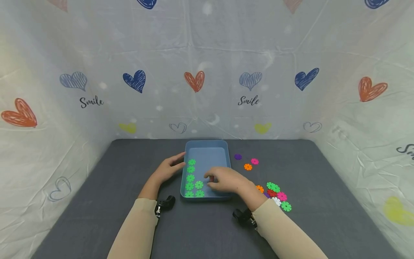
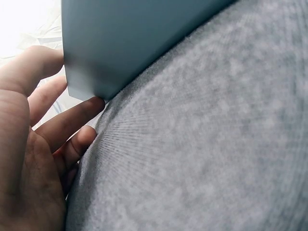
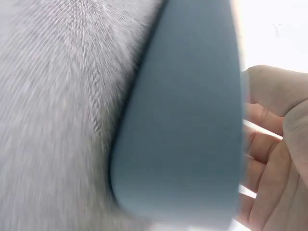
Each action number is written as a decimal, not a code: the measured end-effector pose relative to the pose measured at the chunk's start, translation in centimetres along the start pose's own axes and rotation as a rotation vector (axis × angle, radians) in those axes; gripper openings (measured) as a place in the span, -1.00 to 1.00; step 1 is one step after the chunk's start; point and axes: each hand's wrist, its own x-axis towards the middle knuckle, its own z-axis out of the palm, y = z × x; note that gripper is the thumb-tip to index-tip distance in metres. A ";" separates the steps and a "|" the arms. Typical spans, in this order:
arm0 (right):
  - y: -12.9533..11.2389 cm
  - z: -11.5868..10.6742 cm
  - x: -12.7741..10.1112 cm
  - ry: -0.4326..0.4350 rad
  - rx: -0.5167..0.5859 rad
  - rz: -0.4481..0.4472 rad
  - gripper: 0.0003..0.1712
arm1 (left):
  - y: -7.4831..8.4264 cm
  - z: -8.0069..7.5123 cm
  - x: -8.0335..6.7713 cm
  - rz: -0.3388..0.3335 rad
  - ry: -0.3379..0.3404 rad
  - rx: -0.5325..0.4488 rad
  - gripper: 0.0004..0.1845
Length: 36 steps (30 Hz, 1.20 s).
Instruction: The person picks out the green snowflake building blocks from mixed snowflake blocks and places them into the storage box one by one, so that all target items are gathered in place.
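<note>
Right hand [image 1: 226,180] reaches over the blue tray's [image 1: 207,144] right wall, fingertips curled together low inside; whether they pinch a disc cannot be told, view blocked by the knuckles. Left hand [image 1: 166,169] lies spread against the tray's left wall, fingers touching it. Tray long axis runs 12 to 6 o'clock. Inside: green discs [image 1: 191,178] in a column along the left wall, at 9 o'clock from the right fingertips. Loose coloured discs [image 1: 276,196] lie on the grey mat [image 1: 97,187] at 3 o'clock of the tray.
</note>
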 end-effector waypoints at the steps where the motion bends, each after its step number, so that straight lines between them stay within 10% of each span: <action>1: 0.1 -0.3 -0.6 0.025 0.004 0.008 -0.64 | 0.0 0.0 0.0 -0.003 0.000 0.002 -0.35; 20: 5.7 -4.2 -10.1 0.304 0.262 0.244 -0.67 | -0.1 0.1 0.1 -0.011 0.017 0.026 -0.36; 36: 12.1 -4.6 -15.3 0.152 0.349 0.535 -0.58 | -0.1 0.1 0.1 -0.020 0.008 0.015 -0.31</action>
